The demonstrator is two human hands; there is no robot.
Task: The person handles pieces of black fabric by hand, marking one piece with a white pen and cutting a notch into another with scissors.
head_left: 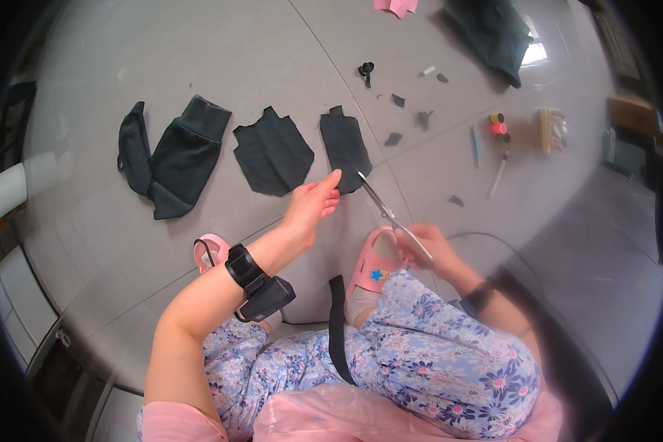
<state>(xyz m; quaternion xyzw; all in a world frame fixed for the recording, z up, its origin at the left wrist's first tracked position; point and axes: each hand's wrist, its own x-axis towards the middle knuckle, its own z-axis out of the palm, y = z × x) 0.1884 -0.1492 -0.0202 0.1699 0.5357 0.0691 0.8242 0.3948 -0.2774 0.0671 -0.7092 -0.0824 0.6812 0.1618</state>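
I sit on a grey tiled floor (199,59) with thin grout lines running slantwise across it. Daylight from a window (535,51) glares off the tiles at the upper right. Along my left stands white furniture (7,295), partly blurred. At the far right a low wooden shelf (630,114) sits against the wall.

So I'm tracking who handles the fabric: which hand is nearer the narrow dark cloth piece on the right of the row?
Left. The left hand has its fingertips at the lower edge of the narrow dark cloth piece. The right hand is farther below-right, holding scissors.
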